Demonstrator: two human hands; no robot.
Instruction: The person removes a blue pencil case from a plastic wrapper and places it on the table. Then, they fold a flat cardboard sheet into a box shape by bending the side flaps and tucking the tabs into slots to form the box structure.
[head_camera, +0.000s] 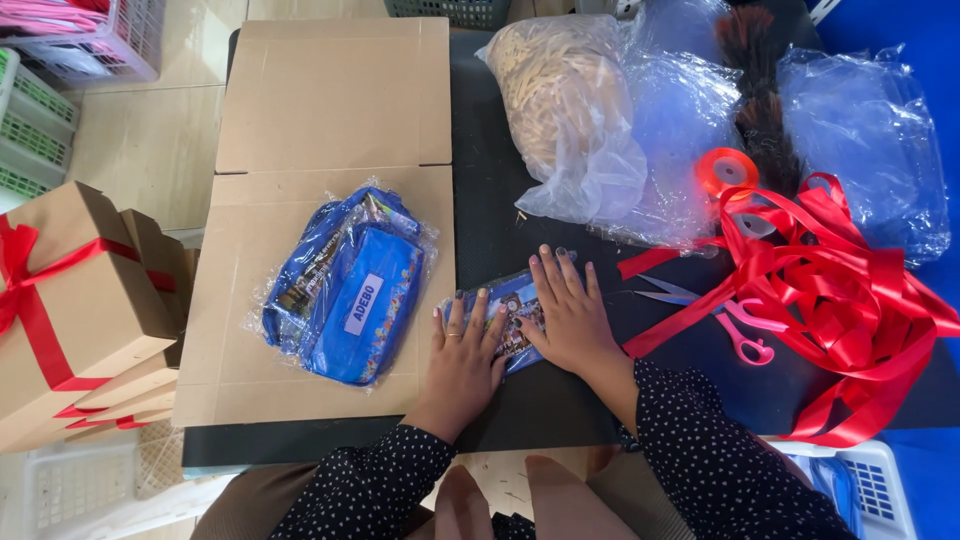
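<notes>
Both my hands lie flat on a small blue printed packet in clear plastic (517, 300) on the dark table (540, 400). My left hand (462, 355) presses its left part, fingers spread, a ring on one finger. My right hand (570, 315) covers its right part. To the left, a blue bag wrapped in clear plastic (345, 285) rests on a flat brown cardboard sheet (330, 120).
Pink-handled scissors (735, 330) and a heap of red ribbon (840, 290) lie at the right, with a ribbon spool (727, 170). Clear plastic bags (570, 100) fill the far side. Brown boxes tied with red ribbon (70, 300) stack at the left. White baskets stand around.
</notes>
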